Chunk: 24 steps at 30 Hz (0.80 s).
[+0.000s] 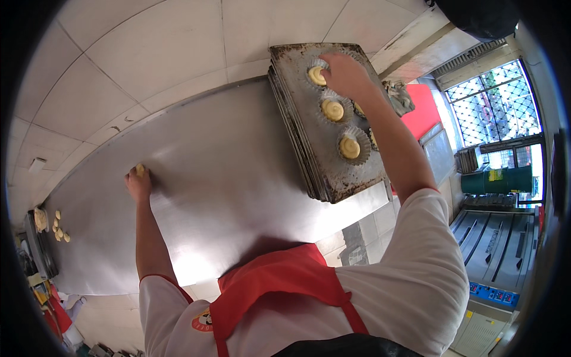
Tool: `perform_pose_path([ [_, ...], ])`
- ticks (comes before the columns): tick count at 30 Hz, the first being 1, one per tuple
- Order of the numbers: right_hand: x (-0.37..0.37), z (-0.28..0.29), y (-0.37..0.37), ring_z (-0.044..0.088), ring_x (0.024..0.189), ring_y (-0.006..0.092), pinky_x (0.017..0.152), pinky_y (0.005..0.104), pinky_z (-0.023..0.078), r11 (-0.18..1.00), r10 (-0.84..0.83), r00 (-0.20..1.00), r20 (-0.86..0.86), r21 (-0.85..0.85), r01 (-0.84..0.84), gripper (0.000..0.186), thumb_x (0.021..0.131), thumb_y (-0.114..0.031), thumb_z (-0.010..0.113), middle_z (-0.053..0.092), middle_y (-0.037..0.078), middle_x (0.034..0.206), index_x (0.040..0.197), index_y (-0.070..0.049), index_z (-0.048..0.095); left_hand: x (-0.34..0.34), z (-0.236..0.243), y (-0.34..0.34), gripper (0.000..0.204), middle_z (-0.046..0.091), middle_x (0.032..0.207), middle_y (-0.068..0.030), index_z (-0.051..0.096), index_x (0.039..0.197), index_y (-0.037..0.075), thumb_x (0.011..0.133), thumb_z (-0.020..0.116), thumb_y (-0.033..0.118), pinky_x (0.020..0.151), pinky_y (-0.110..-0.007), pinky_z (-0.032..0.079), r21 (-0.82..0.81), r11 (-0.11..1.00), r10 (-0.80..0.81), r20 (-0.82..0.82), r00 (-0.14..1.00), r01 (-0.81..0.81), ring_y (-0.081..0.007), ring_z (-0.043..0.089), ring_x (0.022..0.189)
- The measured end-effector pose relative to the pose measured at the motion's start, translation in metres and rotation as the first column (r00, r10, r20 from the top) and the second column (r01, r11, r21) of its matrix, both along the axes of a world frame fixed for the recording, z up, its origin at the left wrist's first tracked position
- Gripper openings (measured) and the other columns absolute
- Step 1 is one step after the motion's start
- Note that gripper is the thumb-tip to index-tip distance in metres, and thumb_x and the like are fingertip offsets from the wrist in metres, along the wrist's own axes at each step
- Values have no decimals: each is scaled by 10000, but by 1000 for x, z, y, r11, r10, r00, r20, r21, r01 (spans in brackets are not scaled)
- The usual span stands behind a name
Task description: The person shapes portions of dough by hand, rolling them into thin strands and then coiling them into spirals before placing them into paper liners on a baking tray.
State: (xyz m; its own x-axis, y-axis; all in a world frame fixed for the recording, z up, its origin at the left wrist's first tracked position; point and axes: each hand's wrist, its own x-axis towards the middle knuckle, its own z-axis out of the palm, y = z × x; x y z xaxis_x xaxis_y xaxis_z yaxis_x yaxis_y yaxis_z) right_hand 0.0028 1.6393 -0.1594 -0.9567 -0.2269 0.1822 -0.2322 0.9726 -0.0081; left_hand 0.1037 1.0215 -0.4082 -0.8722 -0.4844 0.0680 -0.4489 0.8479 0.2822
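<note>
My left hand (138,185) is over the left part of the steel worktable (202,149), its fingers closed round a small pale yellow piece of dough (140,169). Out to the far right, my right hand (345,72) reaches over the top baking tray (345,178) of a stack. Its fingertips are at a coiled dough roll (316,75) in a fluted clear cup, and seem to pinch its edge. Nearer on the same tray, two more dough coils (332,110) (350,147) sit in fluted cups. My right hand and forearm partly hide other cups.
Several small dough pieces (57,226) lie at the table's left end, beside a larger dough lump (40,220). A crumpled cloth (399,97) is just right of the tray stack. A tiled wall (160,47) runs along the table's far edge. Metal equipment (493,244) stands at the right.
</note>
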Motion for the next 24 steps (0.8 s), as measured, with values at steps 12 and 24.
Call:
perform_pose_path([
  [12, 291, -123, -324, 647, 1106, 270, 863, 399, 570, 119, 438, 738, 513, -847, 518, 326, 964, -188, 679, 664, 147, 1162, 1254, -44, 648, 188, 130, 81, 441, 693, 1033, -126, 626, 1217, 58, 806, 784, 60, 800, -369, 569, 605, 350, -655, -388, 648, 715, -272, 693, 934],
  [24, 374, -234, -432, 213, 1498, 460, 1202, 583, 191, 924, 381, 872, 306, -94, -371, 812, 954, -467, 581, 257, 280, 1603, 1530, 38, 311, 355, 59, -18, 541, 534, 1359, -192, 528, 1369, 29, 899, 728, 207, 1012, -423, 479, 676, 562, -278, -388, 879, 476, -378, 544, 1240],
])
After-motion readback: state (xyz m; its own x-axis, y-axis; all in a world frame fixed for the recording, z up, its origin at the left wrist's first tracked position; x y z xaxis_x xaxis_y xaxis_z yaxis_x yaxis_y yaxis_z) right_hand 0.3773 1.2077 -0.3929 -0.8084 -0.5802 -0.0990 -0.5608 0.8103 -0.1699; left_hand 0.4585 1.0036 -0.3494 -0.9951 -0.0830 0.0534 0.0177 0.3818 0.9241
